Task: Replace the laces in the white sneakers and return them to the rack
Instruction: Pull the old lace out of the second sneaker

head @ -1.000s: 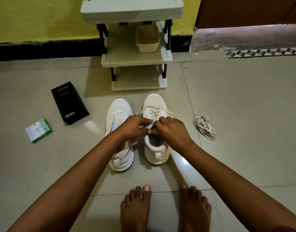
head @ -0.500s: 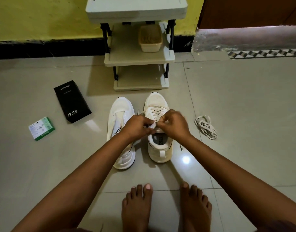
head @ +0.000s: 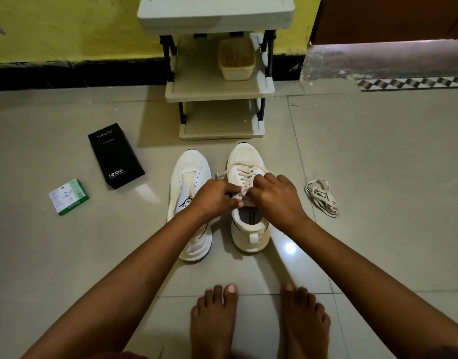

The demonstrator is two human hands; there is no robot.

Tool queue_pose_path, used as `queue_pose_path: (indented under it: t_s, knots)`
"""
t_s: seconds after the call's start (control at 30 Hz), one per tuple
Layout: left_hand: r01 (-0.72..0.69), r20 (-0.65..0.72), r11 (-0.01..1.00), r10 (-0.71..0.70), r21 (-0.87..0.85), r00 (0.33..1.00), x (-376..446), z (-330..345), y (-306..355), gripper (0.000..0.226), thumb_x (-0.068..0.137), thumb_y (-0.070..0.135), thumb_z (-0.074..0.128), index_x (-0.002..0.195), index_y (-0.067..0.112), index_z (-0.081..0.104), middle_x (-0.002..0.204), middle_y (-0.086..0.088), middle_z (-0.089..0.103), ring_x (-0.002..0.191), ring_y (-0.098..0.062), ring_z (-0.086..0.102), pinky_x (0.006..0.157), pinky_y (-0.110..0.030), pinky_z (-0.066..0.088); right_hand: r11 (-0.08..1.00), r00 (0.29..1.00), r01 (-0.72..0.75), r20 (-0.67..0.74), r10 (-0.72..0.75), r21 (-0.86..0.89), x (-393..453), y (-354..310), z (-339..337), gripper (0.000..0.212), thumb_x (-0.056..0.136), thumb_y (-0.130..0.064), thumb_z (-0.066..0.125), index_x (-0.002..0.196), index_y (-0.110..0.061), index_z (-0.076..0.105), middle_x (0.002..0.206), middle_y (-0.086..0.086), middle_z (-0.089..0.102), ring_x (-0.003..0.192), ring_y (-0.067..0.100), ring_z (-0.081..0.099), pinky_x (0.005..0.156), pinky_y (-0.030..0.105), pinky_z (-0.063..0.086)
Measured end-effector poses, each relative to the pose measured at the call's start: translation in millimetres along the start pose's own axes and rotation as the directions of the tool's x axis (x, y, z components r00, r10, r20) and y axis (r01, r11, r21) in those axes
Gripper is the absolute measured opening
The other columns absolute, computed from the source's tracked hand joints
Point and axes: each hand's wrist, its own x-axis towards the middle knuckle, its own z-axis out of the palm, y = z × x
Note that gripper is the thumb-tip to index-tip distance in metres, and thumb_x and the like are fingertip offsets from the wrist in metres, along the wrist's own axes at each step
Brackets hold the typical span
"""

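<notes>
Rack stands against the yellow wall, three shelves, a beige tub on the middle one. Floor is grey tile. Two white sneakers sit side by side just in front of the rack, toes toward it: left sneaker unlaced, right sneaker partly laced with a beige lace. Black box lies left of the sneakers, small green box further left. Loose bundle of lace on the floor right of the sneakers, apart from them. Left hand and right hand meet over the right sneaker's tongue, fingers curled, both pinching the lace near the top eyelets. Fingertips nearly touching each other. Bare feet at bottom of view.
</notes>
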Motion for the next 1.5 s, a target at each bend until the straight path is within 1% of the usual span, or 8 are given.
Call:
queue_pose_path:
  t_s: [0.13,0.27,0.5,0.87,1.0,1.07,1.27,1.5]
  knots:
    - [0.0,-0.005,1.0,0.0,0.011,1.0,1.7,0.0,-0.8,0.041,0.079,0.029,0.073,0.117,0.015,0.067,0.114,-0.01,0.067,0.105,-0.025,0.06,0.087,-0.028,0.047,0.419,0.734,-0.674,0.486,0.474,0.609,15.3,-7.0,-18.6,0.009,0.081,-0.015,0.07,0.084,-0.006,0.069,0.083,-0.001,0.059,0.081,0.012,0.053,0.072,0.027,0.041]
    - [-0.007,0.002,1.0,0.007,0.021,1.0,2.9,-0.4,1.5,0.038,0.077,0.03,0.074,0.11,0.013,0.07,0.106,-0.011,0.069,0.099,-0.027,0.062,0.085,-0.037,0.049,-0.207,0.584,-0.735,0.758,0.291,0.646,20.0,1.0,-26.7,0.012,0.084,-0.01,0.067,0.091,-0.002,0.069,0.08,0.003,0.066,0.076,0.013,0.061,0.065,0.017,0.048]
    - [-0.03,0.001,1.0,0.03,-0.006,1.0,0.6,0.3,0.3,0.032,0.078,0.027,0.074,0.108,0.017,0.071,0.104,-0.01,0.071,0.098,-0.026,0.062,0.082,-0.032,0.049,0.959,0.99,-0.126,0.093,0.106,0.254,-6.4,13.2,-0.6,0.027,0.077,-0.036,0.068,0.099,-0.021,0.073,0.087,0.005,0.066,0.077,0.026,0.063,0.063,0.031,0.046]
    - [0.027,-0.018,0.999,-0.028,-0.046,0.999,-0.2,2.2,-0.4,0.034,0.078,0.027,0.074,0.109,0.014,0.07,0.106,-0.011,0.07,0.1,-0.026,0.062,0.084,-0.032,0.048,0.999,0.999,-0.037,0.022,0.036,0.023,4.0,-3.6,-10.5,0.006,0.071,-0.019,0.073,0.073,-0.013,0.071,0.072,0.0,0.062,0.075,0.023,0.057,0.071,0.032,0.035]
    - [0.036,-0.028,0.996,-0.039,-0.079,0.999,0.8,1.9,-2.4,0.041,0.077,0.025,0.076,0.116,0.014,0.067,0.113,-0.01,0.068,0.105,-0.024,0.062,0.09,-0.034,0.048,0.045,0.79,-0.573,0.536,0.297,0.818,13.2,-0.6,-36.5,0.005,0.082,-0.004,0.068,0.078,-0.006,0.068,0.071,-0.002,0.063,0.069,0.002,0.061,0.067,0.014,0.045]
    - [0.044,-0.029,0.995,-0.047,-0.094,0.998,0.2,3.7,-1.7,0.046,0.075,0.024,0.077,0.118,0.013,0.066,0.116,-0.01,0.067,0.108,-0.024,0.061,0.093,-0.034,0.047,-0.086,0.776,-0.533,0.527,0.346,0.842,7.1,7.4,-35.4,0.004,0.081,-0.001,0.067,0.08,-0.004,0.068,0.071,-0.002,0.066,0.065,-0.002,0.062,0.065,0.012,0.047]
    - [0.027,-0.022,0.998,-0.028,-0.065,0.999,-1.3,3.4,-0.9,0.04,0.079,0.025,0.074,0.116,0.014,0.067,0.114,-0.009,0.068,0.106,-0.024,0.062,0.09,-0.03,0.047,0.944,0.946,-0.24,0.274,0.175,0.226,-12.9,12.3,-2.6,0.045,0.072,-0.032,0.078,0.115,-0.023,0.067,0.105,0.004,0.063,0.092,0.024,0.059,0.074,0.03,0.043]
    - [0.025,-0.042,1.0,-0.025,0.001,0.999,-2.6,3.0,1.4,0.03,0.079,0.032,0.073,0.103,0.013,0.071,0.1,-0.015,0.07,0.095,-0.029,0.062,0.074,-0.03,0.044,0.963,0.978,0.185,-0.055,-0.199,-0.198,-5.4,7.4,-0.3,0.008,0.065,-0.012,0.074,0.071,-0.016,0.068,0.071,0.002,0.061,0.067,0.021,0.058,0.058,0.028,0.039]
